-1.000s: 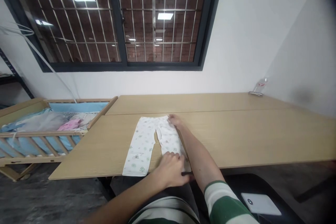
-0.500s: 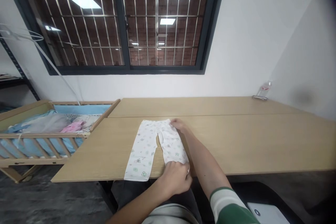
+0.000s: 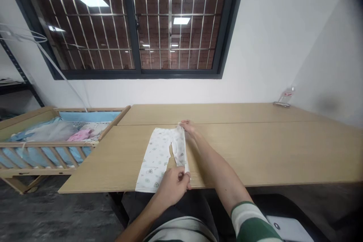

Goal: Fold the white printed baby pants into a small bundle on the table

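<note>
A small pair of white baby pants [image 3: 158, 159] with a faint green and grey print lies on the wooden table, waistband toward the window. My right hand [image 3: 188, 126] pinches the right end of the waistband. Lower down, my left hand [image 3: 173, 184] has its fingers closed on the hem of the right pant leg, hiding that hem. Between the two hands the leg's outer edge is raised and drawn inward, so this leg looks narrower than the left one, which lies flat.
The table [image 3: 241, 151] runs wide to the right, with a clear plastic bottle [image 3: 286, 96] in its far right corner. On the left stands a wooden crib [image 3: 56, 145] with blue lining and cloths inside. A white device [image 3: 289, 228] rests on a black chair [image 3: 279, 210] at lower right.
Both hands have shifted left, bringing the outer edge of the right pant leg inward. The left pant leg has stayed in place.
</note>
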The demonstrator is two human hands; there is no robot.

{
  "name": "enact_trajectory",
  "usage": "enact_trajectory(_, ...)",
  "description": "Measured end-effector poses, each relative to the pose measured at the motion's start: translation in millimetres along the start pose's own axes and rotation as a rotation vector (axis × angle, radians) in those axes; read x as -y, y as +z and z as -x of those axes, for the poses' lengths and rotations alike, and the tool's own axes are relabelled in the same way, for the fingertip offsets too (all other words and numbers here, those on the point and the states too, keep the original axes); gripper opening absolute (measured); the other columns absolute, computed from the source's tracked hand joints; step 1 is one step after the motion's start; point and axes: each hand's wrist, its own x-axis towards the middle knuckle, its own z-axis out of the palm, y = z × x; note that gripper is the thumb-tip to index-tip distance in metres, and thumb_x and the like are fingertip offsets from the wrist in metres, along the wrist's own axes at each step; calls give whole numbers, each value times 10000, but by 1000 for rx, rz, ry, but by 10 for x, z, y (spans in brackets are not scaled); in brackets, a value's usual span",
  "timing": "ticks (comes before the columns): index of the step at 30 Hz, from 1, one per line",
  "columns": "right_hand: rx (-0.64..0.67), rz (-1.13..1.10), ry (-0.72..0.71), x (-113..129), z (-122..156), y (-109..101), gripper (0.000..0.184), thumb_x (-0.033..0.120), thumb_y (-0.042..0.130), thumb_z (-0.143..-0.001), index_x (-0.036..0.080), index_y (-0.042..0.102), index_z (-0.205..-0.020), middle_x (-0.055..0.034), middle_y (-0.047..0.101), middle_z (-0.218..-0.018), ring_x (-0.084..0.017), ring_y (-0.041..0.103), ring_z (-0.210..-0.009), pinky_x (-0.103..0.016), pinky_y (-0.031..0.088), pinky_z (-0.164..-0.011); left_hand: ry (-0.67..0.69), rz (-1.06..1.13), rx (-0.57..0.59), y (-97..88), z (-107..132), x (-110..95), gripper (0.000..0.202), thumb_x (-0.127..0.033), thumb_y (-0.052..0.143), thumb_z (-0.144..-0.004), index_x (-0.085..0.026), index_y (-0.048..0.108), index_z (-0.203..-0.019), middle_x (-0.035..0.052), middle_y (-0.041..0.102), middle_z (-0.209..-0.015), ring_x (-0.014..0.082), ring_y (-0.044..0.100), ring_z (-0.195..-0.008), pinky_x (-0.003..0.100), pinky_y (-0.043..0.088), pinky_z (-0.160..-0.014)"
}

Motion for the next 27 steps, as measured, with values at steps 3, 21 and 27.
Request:
enact_trajectory(3, 18, -33, 4, 121, -39, 238, 257, 186, 724, -733, 163, 593, -953, -3, 641, -717, -116, 561, -592, -206, 424, -519, -34, 156, -65, -163, 148, 71, 344, -486, 497, -919, -219, 558, -710, 58, 723, -685, 165, 637, -546, 296, 486, -593)
enact_trajectory(21, 31, 115, -83, 131, 247, 1638, 237, 128, 573, -683, 216, 550, -901, 17, 600, -797, -144, 596, -755, -229, 461, -677, -217, -5, -235, -829, 739, 577, 461, -581, 423, -897, -205, 608, -702, 68, 726, -658, 189, 625, -524, 291, 429, -544)
enact_trajectory(27, 115, 210, -149, 172, 366, 1661, 180, 172, 599, -762, 215, 556, -930, -8, 631, -842, -169, 614, -824, -264, 480, -736, -351, -545, -280, -939, 837, 662, 379, -392, 392, -938, -234, 551, -632, 74, 718, -672, 246, 679, -680, 321, 416, -641)
